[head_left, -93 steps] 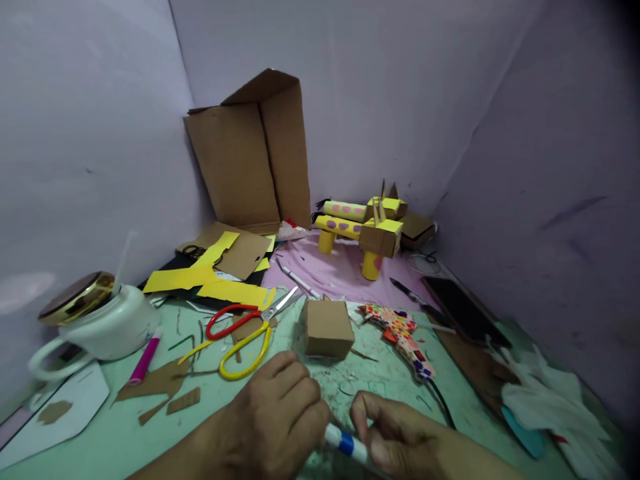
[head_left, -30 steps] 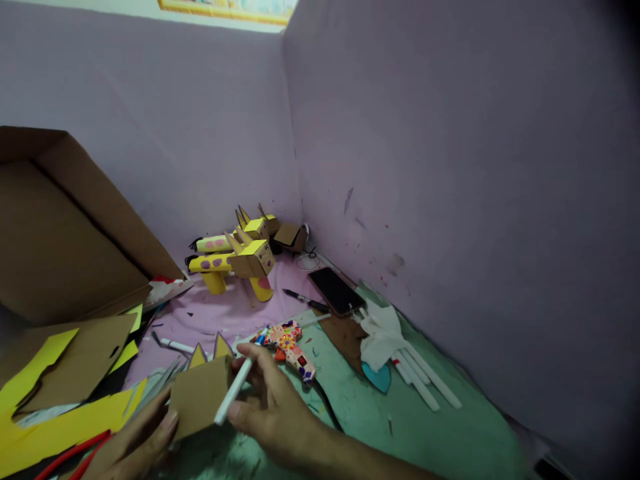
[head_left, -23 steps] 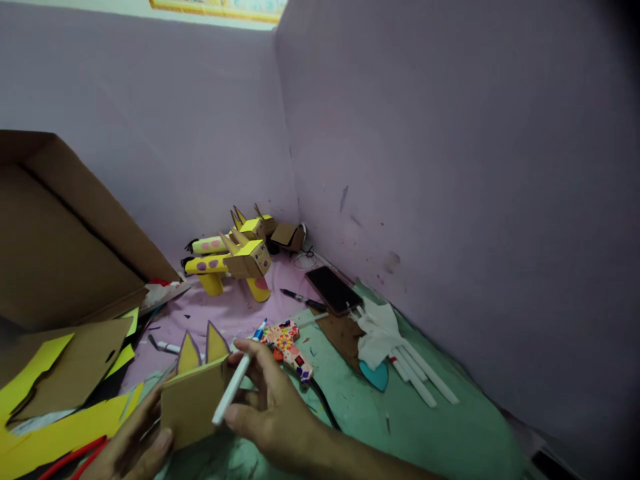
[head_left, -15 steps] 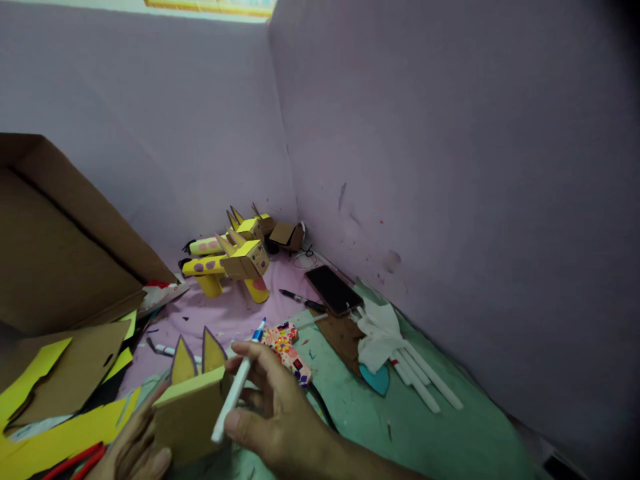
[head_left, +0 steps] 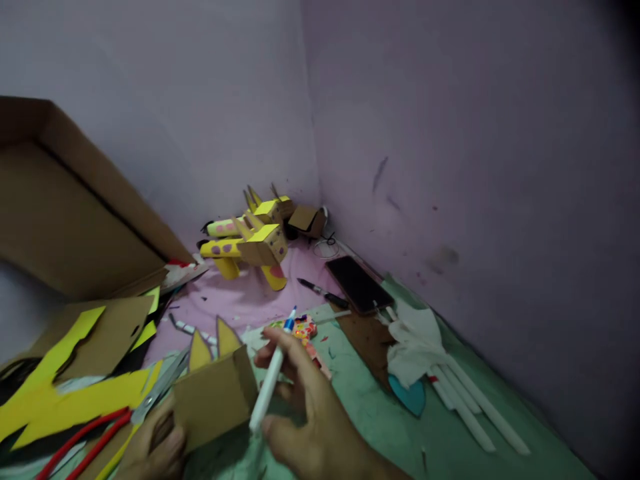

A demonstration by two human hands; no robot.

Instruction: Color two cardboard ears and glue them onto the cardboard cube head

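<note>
My left hand (head_left: 155, 443), low in the head view, grips a small cardboard box (head_left: 215, 400) by its left side. Two pointed yellow ears (head_left: 227, 337) with dark outlines stand up from the box's top edge. Between the thumb and fingers of my right hand (head_left: 310, 407) is a white marker (head_left: 270, 387), its blue tip end pointing up and away. The marker is just right of the box; whether they touch I cannot tell. Behind my right fingers lies a flower-patterned glue gun (head_left: 307, 333), partly hidden. Red-handled scissors (head_left: 133, 415) lie beside my left hand.
Two yellow cardboard animals (head_left: 265, 243) stand by the wall corner. A phone (head_left: 359, 283), black pen (head_left: 323, 292), white tissue (head_left: 415, 340) and several white glue sticks (head_left: 470, 407) lie to the right. Yellow paper (head_left: 90, 400) and a large cardboard box (head_left: 85, 207) occupy the left.
The view has tilted down and shifted left, so more of the scissors shows. The small box has turned to show its right side, its top now hidden. Both hands keep their holds.
</note>
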